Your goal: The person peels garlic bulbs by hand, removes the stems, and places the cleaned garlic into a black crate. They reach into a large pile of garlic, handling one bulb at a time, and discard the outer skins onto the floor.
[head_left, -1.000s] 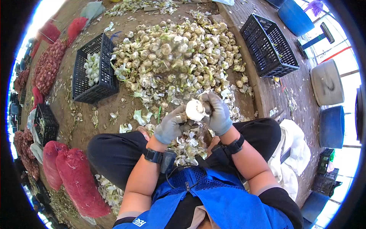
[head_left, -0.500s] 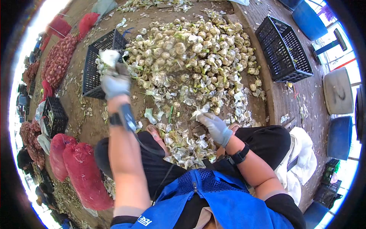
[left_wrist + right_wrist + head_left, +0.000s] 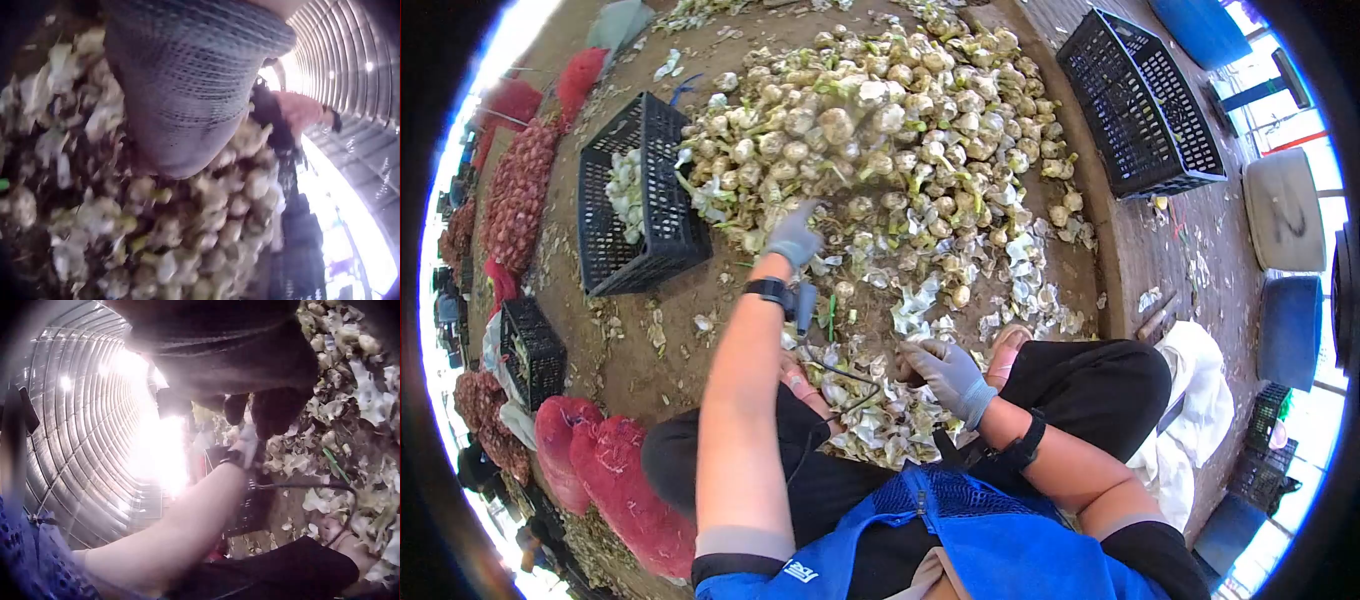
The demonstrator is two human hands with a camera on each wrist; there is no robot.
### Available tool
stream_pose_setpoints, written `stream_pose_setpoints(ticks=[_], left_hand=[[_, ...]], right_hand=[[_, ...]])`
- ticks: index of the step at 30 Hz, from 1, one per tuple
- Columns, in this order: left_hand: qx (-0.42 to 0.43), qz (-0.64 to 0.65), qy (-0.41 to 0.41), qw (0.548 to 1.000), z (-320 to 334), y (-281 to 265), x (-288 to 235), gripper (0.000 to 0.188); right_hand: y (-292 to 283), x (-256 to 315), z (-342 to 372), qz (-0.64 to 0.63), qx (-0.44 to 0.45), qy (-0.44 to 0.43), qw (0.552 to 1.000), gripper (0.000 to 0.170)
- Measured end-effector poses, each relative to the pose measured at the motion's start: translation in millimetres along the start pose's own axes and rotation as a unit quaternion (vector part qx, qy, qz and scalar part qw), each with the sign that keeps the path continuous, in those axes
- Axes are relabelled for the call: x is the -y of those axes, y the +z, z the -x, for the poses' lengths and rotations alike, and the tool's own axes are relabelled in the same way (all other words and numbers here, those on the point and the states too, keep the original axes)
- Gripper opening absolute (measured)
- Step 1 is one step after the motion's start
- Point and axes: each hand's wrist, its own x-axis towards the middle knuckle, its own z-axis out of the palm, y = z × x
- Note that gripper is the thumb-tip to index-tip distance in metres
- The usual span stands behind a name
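Note:
In the head view my gloved left hand (image 3: 793,240) reaches over the near left edge of a heap of garlic bulbs (image 3: 940,140), one finger pointing forward, no bulb visible in it. Its glove fills the top of the left wrist view, above blurred bulbs (image 3: 212,194). My gloved right hand (image 3: 950,378) hangs between the knees, fingers loosely curled, above a pile of garlic peelings (image 3: 890,430). Dark fingertips (image 3: 235,409) of that glove show in the right wrist view, with nothing visible in them.
A black crate (image 3: 665,215) holding cleaned white garlic stands left of the heap, another black crate (image 3: 1135,110) to the right. Red mesh sacks (image 3: 630,490) lie at the left. White cloth (image 3: 1190,410) lies by the right knee, near blue tubs (image 3: 1288,330).
My left hand carried a white bulb from between both hands to the left crate, then came back without it to the heap. The right hand let go of a white peel and lowered slightly.

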Motion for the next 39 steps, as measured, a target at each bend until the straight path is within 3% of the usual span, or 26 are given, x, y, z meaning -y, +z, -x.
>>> stream_pose_setpoints(ticks=[1,3,4,5,7,10,11,13,15,17,18,20,21,23,24,25,26,27,29,30,32,35,36,37,38,39], left_hand=[[0.022,0.005,0.026,0.999,7,15,-30,0.058],[0.027,-0.171,0.171,0.970,3,54,-70,0.048],[-0.031,-0.185,0.256,0.948,-1,88,-72,0.043],[-0.014,-0.151,0.294,0.944,-9,119,-74,0.055],[0.010,-0.188,0.161,0.969,-2,134,-111,0.067],[0.050,-0.174,0.038,0.983,9,145,-128,0.074],[0.052,-0.174,0.038,0.983,14,153,-122,0.074],[0.102,-0.119,0.133,0.979,30,177,-90,0.079],[0.121,-0.182,0.236,0.947,63,185,-61,0.078],[0.286,-0.221,0.232,0.903,94,160,-62,0.071],[0.290,-0.223,0.229,0.902,105,164,-50,0.071],[0.407,-0.240,0.409,0.781,111,176,-30,0.056],[0.407,-0.241,0.409,0.780,104,163,-43,0.056],[0.473,-0.083,0.261,0.837,77,141,-70,0.041],[0.253,-0.048,0.300,0.918,59,140,-79,0.035],[0.174,-0.023,0.205,0.963,35,111,-110,0.033],[0.136,-0.096,0.118,0.979,6,92,-131,0.031],[-0.026,-0.061,0.173,0.983,-21,97,-126,0.034],[-0.044,-0.231,0.047,0.971,-62,102,-134,0.042],[-0.046,-0.227,0.052,0.971,-70,103,-138,0.042],[0.066,-0.325,-0.034,0.943,-75,105,-141,0.054],[0.114,-0.300,-0.011,0.947,-55,121,-124,0.052],[0.112,-0.195,-0.074,0.971,-43,116,-122,0.047],[0.017,0.008,-0.072,0.997,-43,138,-85,0.037],[0.061,0.264,-0.159,0.949,-41,127,-80,0.032],[0.101,0.501,-0.233,0.828,-31,107,-85,0.027]], right_hand=[[1,1,-2,-0.002,-0.007,0.002,1.000,0.037],[-1,4,-3,-0.063,-0.018,-0.020,0.998,0.032],[-5,1,-6,-0.057,-0.002,-0.003,0.998,0.030],[-7,7,-3,-0.034,0.007,0.025,0.999,0.027],[-7,8,-1,-0.019,0.015,0.007,1.000,0.028],[-7,14,7,-0.012,0.029,0.002,0.999,0.027],[-7,14,9,-0.011,0.040,-0.016,0.999,0.027],[-8,10,11,0.017,0.038,-0.022,0.999,0.030],[-12,11,12,0.041,0.037,-0.031,0.998,0.035],[-14,14,15,0.143,0.020,-0.052,0.988,0.036],[-13,13,14,0.107,0.032,-0.044,0.993,0.037],[-16,14,15,0.110,0.041,-0.072,0.990,0.034],[-17,14,16,0.115,0.046,-0.098,0.988,0.031],[-18,19,20,0.082,0.059,-0.091,0.991,0.029],[-17,19,21,0.050,0.073,-0.085,0.992,0.027],[-15,17,19,0.047,0.071,-0.084,0.993,0.027],[-12,13,16,0.063,0.042,-0.134,0.988,0.026],[-10,10,17,0.080,0.010,-0.180,0.980,0.024],[-11,17,16,0.101,0.039,-0.197,0.974,0.021],[-10,17,17,0.132,0.031,-0.178,0.975,0.020],[-11,23,18,0.174,0.023,-0.148,0.973,0.022],[-15,25,21,0.080,0.047,-0.102,0.990,0.029],[-16,31,22,0.105,0.055,-0.018,0.993,0.034],[-16,28,22,0.105,0.055,-0.023,0.993,0.034],[-16,20,19,0.150,0.025,-0.084,0.985,0.032],[-13,20,20,0.193,-0.004,-0.144,0.971,0.031]])
